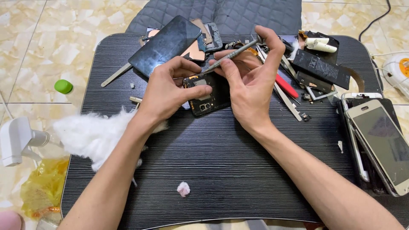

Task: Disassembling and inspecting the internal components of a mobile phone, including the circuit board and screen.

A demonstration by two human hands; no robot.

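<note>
Black and opened, the small phone body with its bare camera module (207, 94) lies flat near the middle of the dark wood-grain worktop (221, 170), a little toward the far edge. The left hand (168, 91) rests on its left side, the thumb laid across the upper edge and the fingers curled above it, so this grip is pressed onto the phone body. The right hand (251, 81) sits at its right side, touching it, and its grip is pinched around a thin grey metal pry tool (232, 54) whose tip slants down to the top of the phone body.

Just behind the left hand leans a black glass phone screen panel (164, 44), with a copper-coloured plate partly under it. To the right of the right hand lies a red-handled tool (286, 86), and beyond it a flat black rectangular battery with a pale printed label (321, 68) on its face; a second labelled dark piece lies just below it. A gold-rimmed phone with a grey screen (381, 142) rests on other handsets at the right edge. Near the left edge spreads a tuft of white cotton wool (91, 134), and a small pinkish cotton ball (183, 188) lies toward the front. A green-capped bottle (64, 87) stands on the tiled floor beside the worktop.
</note>
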